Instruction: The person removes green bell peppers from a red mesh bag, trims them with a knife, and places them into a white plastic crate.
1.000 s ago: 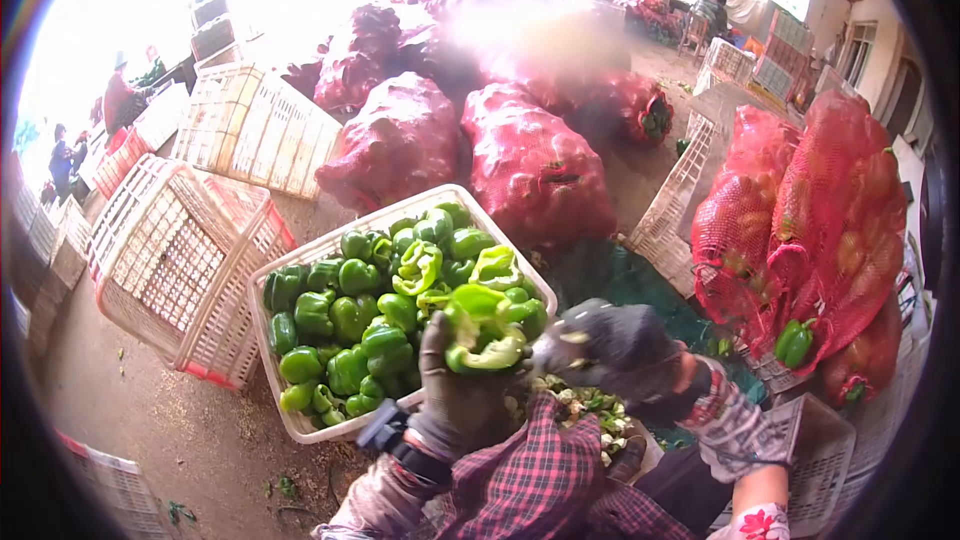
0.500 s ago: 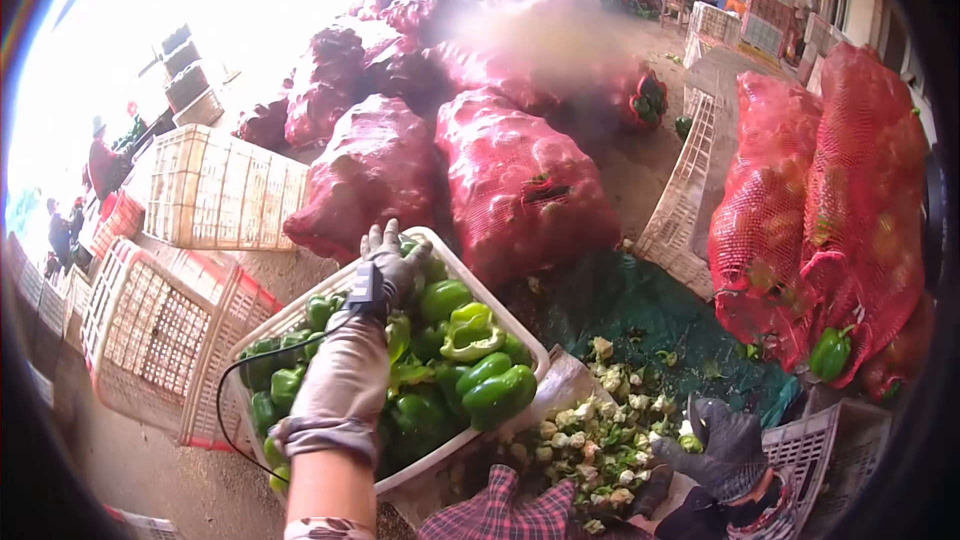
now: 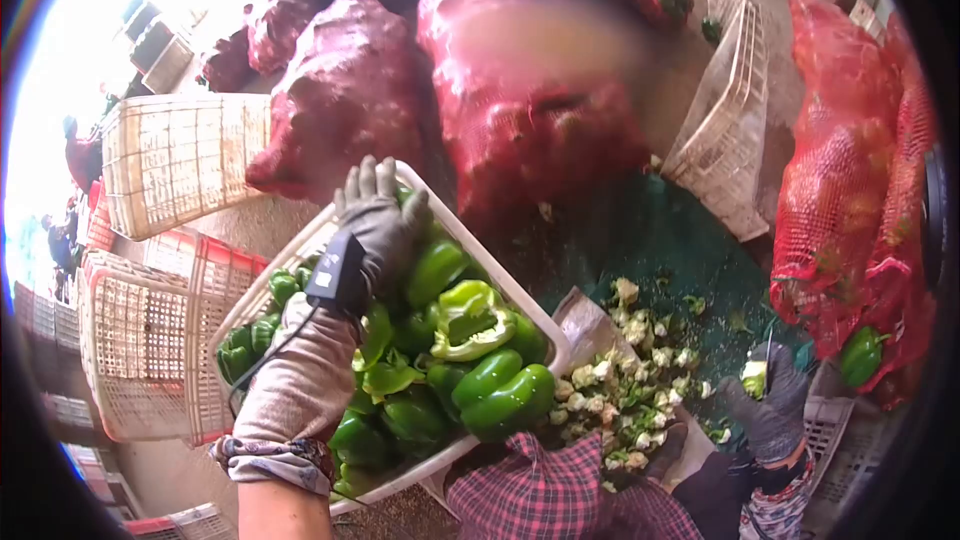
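left grip point(image 3: 380, 228) outstretched over glossy green peppers point(image 3: 500, 395), right grip point(image 3: 772, 398) curled round pale piece point(image 3: 754, 376)

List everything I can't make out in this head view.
In the head view:
- Green peppers: some are hidden behind the left hand and forearm.
- Middle red mesh sack: upper part blurred by haze.
- Rightmost red mesh sack: outer side lost in the dark picture edge.
- Thin strip at the right hand: too small to identify.

Bell peppers point(image 3: 520, 405) are showing green. Left hand point(image 3: 378, 225) and right hand point(image 3: 772, 392) are wearing grey. Crate point(image 3: 550, 332) is showing off-white; mesh sacks point(image 3: 832, 170), red; ground sheet point(image 3: 620, 240), dark green; cloth point(image 3: 535, 490), pink-and-black checks.
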A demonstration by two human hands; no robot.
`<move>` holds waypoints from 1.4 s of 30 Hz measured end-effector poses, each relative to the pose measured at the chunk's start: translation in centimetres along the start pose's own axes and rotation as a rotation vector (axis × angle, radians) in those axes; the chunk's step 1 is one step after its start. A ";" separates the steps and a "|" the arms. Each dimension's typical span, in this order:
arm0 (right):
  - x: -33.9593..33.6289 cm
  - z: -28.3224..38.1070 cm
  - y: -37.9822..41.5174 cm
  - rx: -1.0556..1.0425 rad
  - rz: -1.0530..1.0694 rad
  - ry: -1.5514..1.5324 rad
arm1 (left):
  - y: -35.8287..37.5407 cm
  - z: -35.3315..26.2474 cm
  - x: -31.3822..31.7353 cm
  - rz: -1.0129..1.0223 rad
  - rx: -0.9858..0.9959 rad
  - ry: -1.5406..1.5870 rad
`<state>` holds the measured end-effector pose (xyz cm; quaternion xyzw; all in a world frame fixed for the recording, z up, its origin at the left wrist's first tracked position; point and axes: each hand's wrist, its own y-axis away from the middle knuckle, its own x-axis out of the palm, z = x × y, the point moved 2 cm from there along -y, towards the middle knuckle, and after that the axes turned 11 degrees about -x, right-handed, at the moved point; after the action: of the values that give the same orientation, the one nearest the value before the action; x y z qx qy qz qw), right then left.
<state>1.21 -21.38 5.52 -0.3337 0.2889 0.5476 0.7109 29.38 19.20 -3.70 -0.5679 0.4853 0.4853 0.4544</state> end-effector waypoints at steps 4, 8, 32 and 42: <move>-1.5 2.6 -0.1 0.215 -0.044 -0.413 | 0.0 -0.6 -1.8 0.151 0.012 -0.048; -3.0 2.8 1.2 -0.346 0.018 0.295 | 1.1 -0.9 -2.5 0.183 -0.064 -0.117; -3.4 -1.2 0.8 -0.566 -0.215 0.283 | 18.0 -10.6 -4.1 0.214 0.435 -0.148; -2.2 -4.1 -0.4 -0.355 -0.001 0.125 | 17.7 -6.2 1.0 0.073 0.600 -0.155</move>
<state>0.86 -26.01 4.78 -0.4873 0.2315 0.5678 0.6217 12.55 10.93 -4.79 -0.3519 0.5906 0.3784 0.6198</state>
